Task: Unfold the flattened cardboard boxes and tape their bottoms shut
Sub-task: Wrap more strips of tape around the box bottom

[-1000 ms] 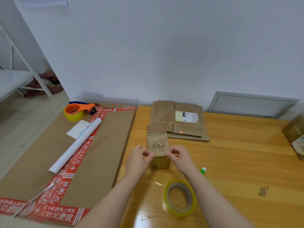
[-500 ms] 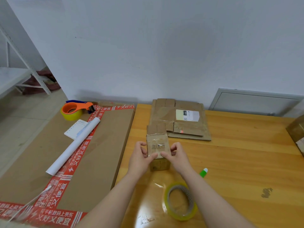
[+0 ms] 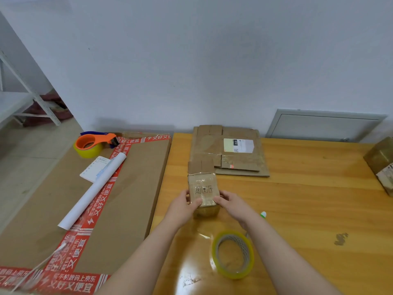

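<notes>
Hands: my left hand (image 3: 182,206) and right hand (image 3: 231,204) are both clamped on the near end of the small box (image 3: 203,189), thumbs on top.
Box: it's on the worktop (image 3: 308,199), dead centre, just beyond my knuckles; I can't tell if it's fully squared up.
Axis: the long way runs near to far, and the loose flaps (image 3: 201,167) stick out at the far end, away from me.
Nearer hand: neither, I'd say; they sit level, one on each side edge.
Tape roll (image 3: 232,254): flat between my forearms, closer to the right one.
Flattened boxes (image 3: 229,154): stacked at the far edge, just past the flaps.
Next, I reckon: the flap end has to come round towards me before any taping.
</notes>
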